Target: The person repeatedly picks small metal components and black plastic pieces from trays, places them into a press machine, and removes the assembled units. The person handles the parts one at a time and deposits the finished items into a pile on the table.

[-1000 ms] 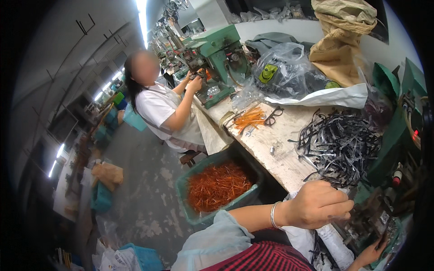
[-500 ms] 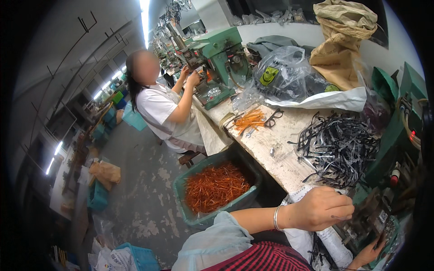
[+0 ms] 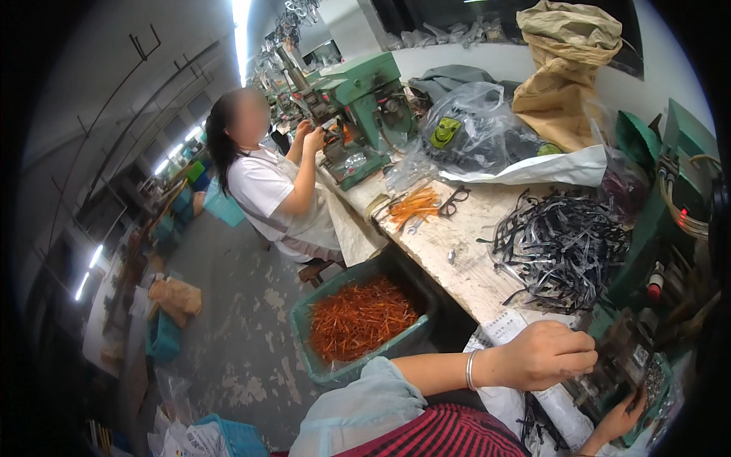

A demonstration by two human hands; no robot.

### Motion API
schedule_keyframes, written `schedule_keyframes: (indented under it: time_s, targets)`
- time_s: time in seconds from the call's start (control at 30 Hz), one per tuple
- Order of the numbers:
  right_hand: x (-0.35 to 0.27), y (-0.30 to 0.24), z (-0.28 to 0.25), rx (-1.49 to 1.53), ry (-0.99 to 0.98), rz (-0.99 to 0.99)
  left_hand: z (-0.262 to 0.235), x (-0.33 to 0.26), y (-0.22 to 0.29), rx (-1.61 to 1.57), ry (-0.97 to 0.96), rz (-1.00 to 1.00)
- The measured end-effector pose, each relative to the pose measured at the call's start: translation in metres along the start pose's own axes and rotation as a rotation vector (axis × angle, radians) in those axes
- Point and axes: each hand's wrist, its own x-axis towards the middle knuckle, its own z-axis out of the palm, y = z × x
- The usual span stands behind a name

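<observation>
My left hand (image 3: 542, 355), with a silver bangle on its wrist, is closed beside the small metal machine (image 3: 628, 350) at the lower right. Its fingers are curled together, and what they hold is too small or hidden to name. Lower down, my right hand (image 3: 620, 417) has its fingers drawn together at the machine's underside, next to a green tray (image 3: 656, 411) of small bits; anything in its grip is hidden. Beyond my left hand lies a pile of thin black strips (image 3: 560, 247), shaped like eyeglass temples, on the worktable (image 3: 464, 282).
A green bin (image 3: 301, 335) of orange-brown strips stands left of the table. Orange strips (image 3: 415, 207) and eyeglasses (image 3: 455, 199) lie on the table. Behind are a clear plastic bag (image 3: 476, 126) and a brown sack (image 3: 560, 107). A co-worker (image 3: 263, 183) works at a green press (image 3: 373, 114).
My right hand has risen slightly toward the machine, and its fingers have drawn closer to the underside. My left hand stays nearly in place, its fingers a little more curled. The view has shifted slightly.
</observation>
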Motion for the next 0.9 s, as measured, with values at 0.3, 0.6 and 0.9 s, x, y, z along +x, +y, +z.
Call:
schedule_keyframes:
  time_s: [0.3,0.6,0.9]
  targets:
    - [-0.009,0.017,-0.020,0.320,-0.022,0.018,0.033,0.004,-0.002,-0.171,-0.002,0.046]
    - [-0.003,-0.037,-0.054,0.016,-0.115,-0.269,0.094,0.027,-0.002,0.061,-0.010,0.292]
    - [-0.003,-0.038,-0.053,0.073,-0.009,-0.159,0.105,0.042,-0.008,0.081,-0.079,0.375]
